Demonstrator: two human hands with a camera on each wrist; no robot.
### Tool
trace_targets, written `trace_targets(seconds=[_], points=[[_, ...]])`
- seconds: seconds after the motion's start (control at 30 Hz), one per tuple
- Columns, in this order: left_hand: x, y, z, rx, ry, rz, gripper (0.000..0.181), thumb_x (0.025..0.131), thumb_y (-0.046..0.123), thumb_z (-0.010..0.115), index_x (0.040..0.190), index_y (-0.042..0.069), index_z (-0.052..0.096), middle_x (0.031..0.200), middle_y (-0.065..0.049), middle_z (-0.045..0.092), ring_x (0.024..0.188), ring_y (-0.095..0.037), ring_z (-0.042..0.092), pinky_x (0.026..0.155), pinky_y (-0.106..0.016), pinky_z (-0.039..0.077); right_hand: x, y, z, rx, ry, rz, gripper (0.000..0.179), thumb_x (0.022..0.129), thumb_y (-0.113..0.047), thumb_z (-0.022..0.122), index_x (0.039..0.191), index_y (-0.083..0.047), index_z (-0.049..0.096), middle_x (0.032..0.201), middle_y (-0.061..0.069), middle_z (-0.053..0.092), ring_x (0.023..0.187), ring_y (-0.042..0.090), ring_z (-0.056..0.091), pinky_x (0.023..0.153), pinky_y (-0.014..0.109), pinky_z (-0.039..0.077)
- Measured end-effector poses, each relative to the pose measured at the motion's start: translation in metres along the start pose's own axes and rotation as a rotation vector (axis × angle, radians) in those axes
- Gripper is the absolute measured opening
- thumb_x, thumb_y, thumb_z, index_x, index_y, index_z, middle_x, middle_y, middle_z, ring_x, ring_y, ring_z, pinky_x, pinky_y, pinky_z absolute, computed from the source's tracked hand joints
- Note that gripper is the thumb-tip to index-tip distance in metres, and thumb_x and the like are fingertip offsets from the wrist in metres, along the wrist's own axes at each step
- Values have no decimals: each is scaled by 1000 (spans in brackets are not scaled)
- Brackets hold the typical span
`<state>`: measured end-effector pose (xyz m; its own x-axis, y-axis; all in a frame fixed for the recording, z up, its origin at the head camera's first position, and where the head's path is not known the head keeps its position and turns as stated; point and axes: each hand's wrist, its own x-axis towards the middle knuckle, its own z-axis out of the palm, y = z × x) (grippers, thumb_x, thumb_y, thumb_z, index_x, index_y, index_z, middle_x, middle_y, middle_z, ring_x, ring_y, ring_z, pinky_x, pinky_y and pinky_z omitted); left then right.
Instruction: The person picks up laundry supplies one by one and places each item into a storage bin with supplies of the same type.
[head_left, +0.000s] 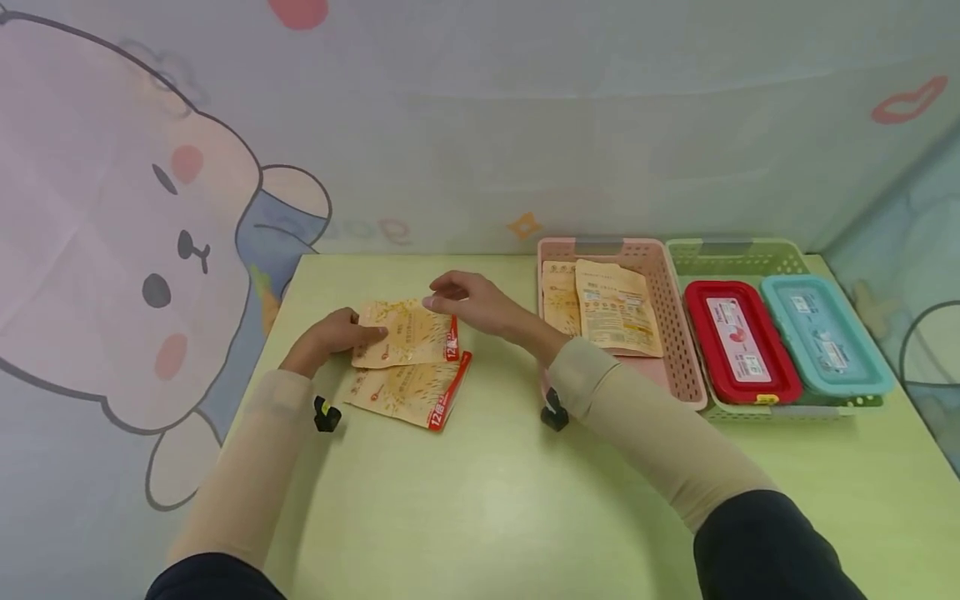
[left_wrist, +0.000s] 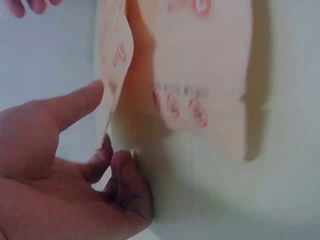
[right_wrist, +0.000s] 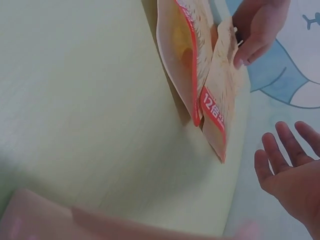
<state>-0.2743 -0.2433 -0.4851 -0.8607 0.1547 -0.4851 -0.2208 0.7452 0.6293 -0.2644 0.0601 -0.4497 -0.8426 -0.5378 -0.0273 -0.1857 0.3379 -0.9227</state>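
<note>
Two tan food pouches with red corner bands are at the left of the table. My left hand (head_left: pixel 339 335) pinches the left edge of the farther pouch (head_left: pixel 405 333), thumb on top and fingers beneath, as the left wrist view shows. This pouch overlaps the top of the nearer pouch (head_left: pixel 397 392), which lies on the table. Over the farther pouch's upper right corner hovers my right hand (head_left: pixel 472 302); in the right wrist view its fingers (right_wrist: pixel 287 145) are spread, apart from the pouch and holding nothing.
Right of the hands stands a pink basket (head_left: pixel 678 333) with two similar tan pouches (head_left: pixel 618 304). Beside it, a green basket (head_left: pixel 780 250) holds a red-lidded pack (head_left: pixel 742 342) and a teal-lidded pack (head_left: pixel 828 333). A patterned curtain (head_left: pixel 465 125) hangs behind the table (head_left: pixel 480 500).
</note>
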Motion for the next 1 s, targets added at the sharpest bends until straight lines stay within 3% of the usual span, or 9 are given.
trace_targets(seconds=[0.07,0.17,0.27,0.37,0.47,0.63,0.7,0.87,1.0], points=[[-4,2,3,-29,17,9,46,105,36,67,104,4,33,97,-13,37,76,-22,34,72,-38,30,-1,2,0,-18,-9,1,51,105,-43,66,143,-9,60,132,4,65,125,20,60,108,42,49],[-10,3,9,-67,61,31,46,105,29,66,117,-2,35,112,-20,43,84,-25,43,76,-41,37,-1,4,-1,-39,-23,-2,49,105,-43,66,141,-10,62,130,2,66,125,20,60,107,41,49],[-14,6,14,-110,103,50,61,105,27,65,144,-7,31,141,-31,40,108,-38,53,92,-50,47,-2,5,-3,-57,-25,-12,47,105,-41,66,140,-10,63,129,2,67,124,20,60,106,40,50],[-15,10,18,-144,146,57,71,105,24,62,157,-8,26,157,-36,32,134,-48,46,108,-59,44,-4,4,-5,-73,-26,-18,44,106,-38,66,139,-9,63,129,3,66,123,22,61,105,39,50],[-14,13,21,-171,181,65,70,106,21,58,160,-11,25,159,-36,32,140,-50,43,111,-61,43,-7,5,-7,-76,-35,-15,44,106,-34,66,140,-8,63,129,4,66,123,23,61,104,38,51],[-14,16,24,-206,225,100,55,109,18,53,153,-12,41,138,-32,53,114,-36,59,95,-47,52,-8,8,-9,-73,-39,-14,46,106,-34,66,141,-5,63,129,4,66,123,23,61,103,38,52],[-15,17,25,-214,251,137,47,110,18,52,147,-11,49,123,-28,60,96,-29,60,82,-42,53,-7,10,-10,-89,-31,-17,46,106,-32,66,141,-3,63,130,5,66,123,24,61,103,38,52],[-15,25,27,-184,338,237,40,111,19,53,141,-7,55,114,-21,57,79,-22,58,70,-40,57,-10,13,-12,-105,-7,-9,44,106,-29,66,140,-2,63,132,7,65,123,26,61,100,39,54],[-19,38,28,-118,407,305,39,111,20,54,141,-4,57,120,-22,56,75,-22,58,62,-35,54,-11,16,-13,-90,-2,-1,45,106,-30,67,141,-2,62,132,6,65,122,25,61,98,39,55]])
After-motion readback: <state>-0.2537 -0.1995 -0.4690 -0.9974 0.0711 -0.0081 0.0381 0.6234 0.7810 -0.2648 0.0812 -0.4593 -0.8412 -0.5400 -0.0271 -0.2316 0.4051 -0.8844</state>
